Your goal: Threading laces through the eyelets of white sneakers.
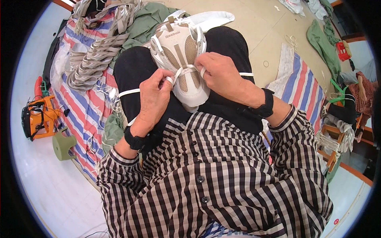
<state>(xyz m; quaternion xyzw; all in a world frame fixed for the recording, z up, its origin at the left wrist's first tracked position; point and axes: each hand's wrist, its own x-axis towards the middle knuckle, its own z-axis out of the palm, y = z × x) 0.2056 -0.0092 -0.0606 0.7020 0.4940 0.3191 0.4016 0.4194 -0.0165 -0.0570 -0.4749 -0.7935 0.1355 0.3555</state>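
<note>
A beige and white shoe upper (193,88) with tan mesh panels rests between my knees, its toe toward me. A white shoelace (185,71) crosses over it near the toe, looped or crossed at the middle. My left hand (152,97) is closed on one side of the lace, left of the upper. On the other side, my right hand (222,75) pinches the lace close against the upper's right edge. The lace's loose ends trail out past both hands over my black trousers. Whether the crossing is knotted, I cannot tell.
A pile of stacked beige shoe parts (95,59) lies on a striped sheet (85,107) at the left, by green cloth (149,20). An orange stool (43,119) and green stool (63,144) stand far left. Another person (363,93) sits at the right.
</note>
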